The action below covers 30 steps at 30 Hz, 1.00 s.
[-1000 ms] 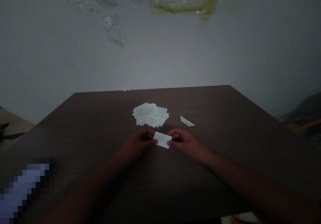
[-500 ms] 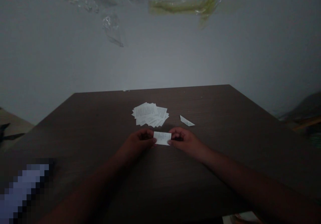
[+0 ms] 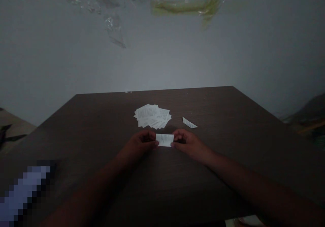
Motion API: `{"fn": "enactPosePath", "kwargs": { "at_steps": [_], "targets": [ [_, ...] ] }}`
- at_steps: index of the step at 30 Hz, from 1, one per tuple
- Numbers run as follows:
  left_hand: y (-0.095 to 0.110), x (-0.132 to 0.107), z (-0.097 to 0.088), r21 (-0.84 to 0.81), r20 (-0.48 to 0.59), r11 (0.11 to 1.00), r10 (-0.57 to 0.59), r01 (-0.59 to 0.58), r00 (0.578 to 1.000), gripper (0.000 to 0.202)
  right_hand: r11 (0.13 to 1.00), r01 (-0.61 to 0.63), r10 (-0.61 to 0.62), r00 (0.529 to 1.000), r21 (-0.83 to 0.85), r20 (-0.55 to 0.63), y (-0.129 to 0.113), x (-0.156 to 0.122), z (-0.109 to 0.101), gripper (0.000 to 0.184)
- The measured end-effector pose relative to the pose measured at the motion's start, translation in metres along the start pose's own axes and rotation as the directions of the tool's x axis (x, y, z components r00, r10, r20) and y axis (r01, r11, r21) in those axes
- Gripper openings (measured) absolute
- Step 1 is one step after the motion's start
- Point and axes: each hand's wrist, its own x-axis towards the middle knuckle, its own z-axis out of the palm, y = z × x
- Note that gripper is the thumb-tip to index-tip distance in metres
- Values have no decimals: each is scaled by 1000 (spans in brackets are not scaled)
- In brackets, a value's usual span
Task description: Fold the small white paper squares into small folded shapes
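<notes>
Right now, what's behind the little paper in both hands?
Beyond the little paper you can see the brown table, then the pile of papers. The paper's back and whatever is directly behind it are covered.

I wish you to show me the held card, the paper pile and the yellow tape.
Held card [image 3: 165, 140], head view: middle of its printed face.
Paper pile [image 3: 151, 114], head view: its upper sheets.
Yellow tape [image 3: 180, 7], head view: its horizontal strip.

Head-worn view, forward and down across table [image 3: 218, 108] toward wall [image 3: 162, 57]
</notes>
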Motion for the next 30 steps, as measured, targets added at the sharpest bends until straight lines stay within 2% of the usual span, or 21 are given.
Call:
{"fn": "enactPosePath", "kwargs": {
  "at_steps": [6,10,12,15,17,19,22,24,28,30],
  "targets": [
    [1,-1,-2,80,-17,997,23,-21,1000,42,999,40,-40,999,-4,-15,5,1,1,34],
    [4,-2,-4,225,35,969,94,-99,995,38,994,63,-67,997,-90,-36,6,-1,0,33],
    [7,-6,-4,341,76,916,196,-210,978,35,981,86,-94,995,-175,-35,3,-3,0,31],
    [13,-14,1,478,143,782,380,-400,914,37,941,143,-148,989,-308,6,-4,-8,0,30],
    [15,-19,6,516,199,719,428,-466,882,35,912,184,-182,982,-367,42,-9,-11,1,29],
    [14,-20,12,538,255,688,418,-487,872,25,891,218,-204,976,-397,77,-12,-14,4,27],
    [12,-18,17,551,301,683,373,-479,878,17,882,245,-218,969,-402,113,-14,-16,7,26],
    [11,-16,18,540,266,720,346,-436,900,21,893,242,-216,970,-381,109,-15,-17,8,27],
    [11,-11,13,433,128,868,209,-244,970,28,944,178,-170,984,-277,55,-15,-14,7,33],
    [11,-8,10,351,97,924,122,-148,988,33,968,143,-138,990,-205,38,-12,-12,6,36]
  ]
}}
